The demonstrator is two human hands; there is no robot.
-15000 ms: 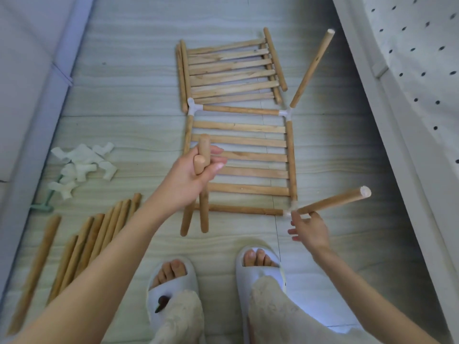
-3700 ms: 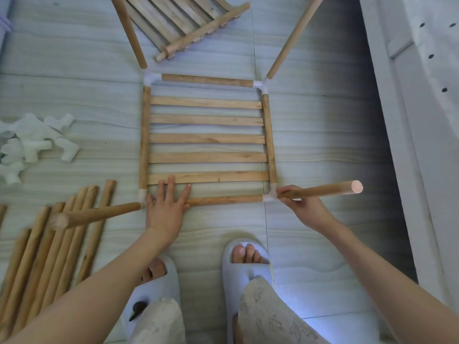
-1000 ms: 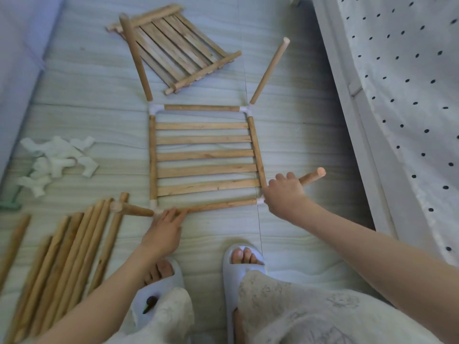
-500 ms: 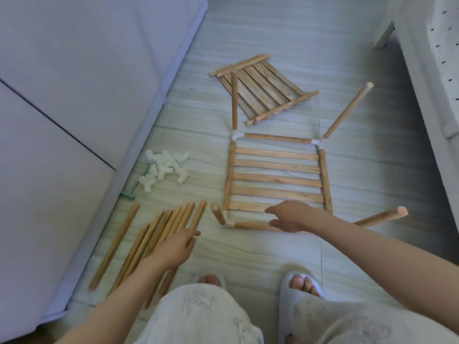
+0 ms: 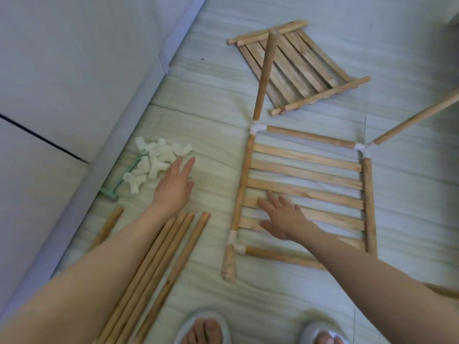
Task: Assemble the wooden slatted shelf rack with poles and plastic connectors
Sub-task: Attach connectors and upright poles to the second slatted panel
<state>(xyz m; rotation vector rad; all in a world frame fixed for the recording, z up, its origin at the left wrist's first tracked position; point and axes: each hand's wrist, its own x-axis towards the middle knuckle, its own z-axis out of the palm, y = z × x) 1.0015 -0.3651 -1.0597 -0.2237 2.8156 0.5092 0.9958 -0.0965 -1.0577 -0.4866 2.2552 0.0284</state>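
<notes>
My left hand [image 5: 173, 187] reaching flat, fingers spread, tips just beside pile of white plastic connectors [image 5: 154, 165] on pale floor. My right hand [image 5: 283, 217] pressing open-palmed on square wooden slatted shelf frame [image 5: 305, 192], poles rising from corners. Loose round wooden poles [image 5: 159, 269] lying under left forearm; spare slatted panel [image 5: 298, 68] lying beyond.

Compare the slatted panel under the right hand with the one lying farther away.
The near panel is framed by poles and white corner connectors, with poles rising from its corners; the far panel has none. The right hand rests on the near one; the far one lies untouched and skewed. Both are flat wooden slat panels.
</notes>
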